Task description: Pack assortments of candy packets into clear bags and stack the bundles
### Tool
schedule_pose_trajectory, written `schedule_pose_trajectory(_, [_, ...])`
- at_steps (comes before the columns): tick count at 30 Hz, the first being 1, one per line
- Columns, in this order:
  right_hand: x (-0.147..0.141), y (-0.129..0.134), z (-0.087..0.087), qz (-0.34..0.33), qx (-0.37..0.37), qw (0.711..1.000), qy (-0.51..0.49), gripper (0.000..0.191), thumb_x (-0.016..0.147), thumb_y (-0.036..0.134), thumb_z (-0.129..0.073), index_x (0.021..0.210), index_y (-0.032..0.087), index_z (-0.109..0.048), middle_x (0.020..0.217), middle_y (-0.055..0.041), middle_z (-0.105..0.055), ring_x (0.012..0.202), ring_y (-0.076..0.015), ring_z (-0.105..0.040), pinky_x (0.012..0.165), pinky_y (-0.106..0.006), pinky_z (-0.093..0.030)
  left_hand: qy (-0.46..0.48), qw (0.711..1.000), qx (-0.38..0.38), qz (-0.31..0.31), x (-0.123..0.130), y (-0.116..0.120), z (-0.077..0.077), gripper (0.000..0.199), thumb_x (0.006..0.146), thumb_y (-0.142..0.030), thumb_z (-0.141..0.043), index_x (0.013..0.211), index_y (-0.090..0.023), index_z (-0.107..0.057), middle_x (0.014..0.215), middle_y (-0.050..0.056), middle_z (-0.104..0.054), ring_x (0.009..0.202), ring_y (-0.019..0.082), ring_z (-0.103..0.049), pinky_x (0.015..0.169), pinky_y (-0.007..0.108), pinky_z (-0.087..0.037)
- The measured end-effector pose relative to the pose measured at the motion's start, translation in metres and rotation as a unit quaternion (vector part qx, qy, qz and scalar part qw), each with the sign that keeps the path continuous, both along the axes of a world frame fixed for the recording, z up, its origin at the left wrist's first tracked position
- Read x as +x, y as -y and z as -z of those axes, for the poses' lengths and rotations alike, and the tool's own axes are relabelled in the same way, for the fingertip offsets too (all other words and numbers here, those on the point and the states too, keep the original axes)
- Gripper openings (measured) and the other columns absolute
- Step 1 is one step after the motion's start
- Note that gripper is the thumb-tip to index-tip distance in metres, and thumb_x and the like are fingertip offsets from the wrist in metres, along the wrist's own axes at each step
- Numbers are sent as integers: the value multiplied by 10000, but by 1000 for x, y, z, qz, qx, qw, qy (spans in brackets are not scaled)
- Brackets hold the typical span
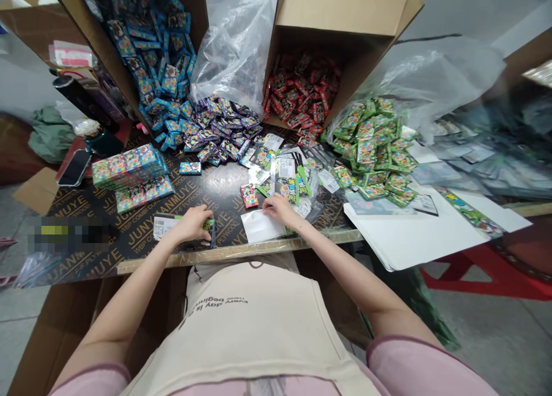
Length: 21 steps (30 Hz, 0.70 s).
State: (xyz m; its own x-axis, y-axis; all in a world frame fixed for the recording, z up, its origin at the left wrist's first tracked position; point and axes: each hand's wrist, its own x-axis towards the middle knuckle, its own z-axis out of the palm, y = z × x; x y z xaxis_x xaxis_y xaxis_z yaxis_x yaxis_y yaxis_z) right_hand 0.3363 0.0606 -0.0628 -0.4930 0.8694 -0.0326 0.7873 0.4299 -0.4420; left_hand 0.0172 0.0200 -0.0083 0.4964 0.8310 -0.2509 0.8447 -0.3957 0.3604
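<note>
At the near edge of the table, my left hand (195,222) curls over the right end of a flat green-and-white printed packet (162,226). Its fingertips press on the packet's dark right side. My right hand (282,210) pinches the upper edge of a blank white card (256,228), which lies on the table. A small red box (249,196) sits just above that card. Beyond my right hand, several green printed sleeves (286,184) lie in a loose, overlapping pile. A lone small blue box (190,168) is above my left hand.
Blue boxes (170,85) spill from a carton at back left, beside purple packets (226,126). Red boxes (302,91) fill another carton (345,8). Green packets (366,146) are heaped right, near white board (388,235). Stacked boxes (129,169) and a phone (75,168) stand left.
</note>
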Motion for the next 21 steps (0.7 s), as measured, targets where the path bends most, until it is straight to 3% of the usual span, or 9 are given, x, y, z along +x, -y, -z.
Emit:
schedule_pose_trajectory(2, [0,4,4,-7,23,1000,-5,63,855,168,-636,804,169,-674,859,-67,-710,885,-228,-543,823,-365,-320,102,994,2,-49,-2,0,-11,247,671,-342,-764,798,-181,-626,763,10,-612,726,188,-581,675,285,-437])
schedule_pose_trajectory(4, [-1,8,7,-18,51,999,-6,118,889,163,-588,808,162,-674,891,-89,-706,889,-232,-536,819,-369,-321,211,967,41,-136,-4,-1,-25,230,728,-371,-719,812,-184,-615,704,-19,-590,662,156,-551,626,257,-410])
schedule_pose_trajectory(6, [-1,12,11,-32,80,996,-4,198,923,155,-524,792,159,-672,894,-106,-699,873,-230,-531,812,-371,-326,306,920,100,-223,-6,-2,-39,278,755,-367,-702,958,-192,-628,740,-26,-591,658,139,-538,629,249,-410])
schedule_pose_trajectory(8, [1,14,15,-51,112,992,-8,257,946,152,-475,772,162,-665,880,-111,-690,850,-221,-530,804,-367,-334,371,877,150,-267,-7,-5,-49,377,780,-331,-683,1132,-213,-618,831,-15,-606,701,134,-545,662,250,-424])
schedule_pose_trajectory(10, [2,16,18,-67,137,988,-20,278,951,148,-455,760,170,-656,856,-104,-679,817,-208,-528,789,-355,-346,403,859,167,-268,-5,-7,-52,361,808,-307,-656,1160,-230,-649,890,1,-621,781,145,-566,722,261,-438])
schedule_pose_trajectory(12, [4,19,22,-76,150,985,-37,272,942,138,-455,750,178,-644,820,-92,-667,772,-195,-524,755,-335,-360,422,857,150,-254,0,-7,-47,270,812,-303,-657,1064,-225,-717,903,18,-639,849,161,-587,760,273,-447])
schedule_pose_trajectory(16, [6,24,26,-51,145,986,-72,242,914,115,-455,734,183,-601,757,-74,-644,715,-184,-540,670,-302,-392,436,853,124,-258,10,-4,-33,212,771,-304,-715,957,-214,-762,887,34,-668,840,171,-624,713,277,-468])
schedule_pose_trajectory(19, [-1,25,18,23,139,983,-121,169,947,160,-413,911,168,-578,791,-68,-644,677,-171,-573,626,-290,-437,416,851,179,-264,16,-2,-33,154,766,-288,-734,895,-213,-772,865,32,-690,820,164,-644,730,281,-488])
schedule_pose_trajectory(21, [-12,23,2,105,114,963,-222,186,957,254,-458,1109,167,-521,919,-83,-660,700,-166,-611,640,-299,-487,410,852,204,-254,21,-1,-38,109,770,-267,-736,852,-206,-772,833,30,-706,782,155,-652,717,277,-495])
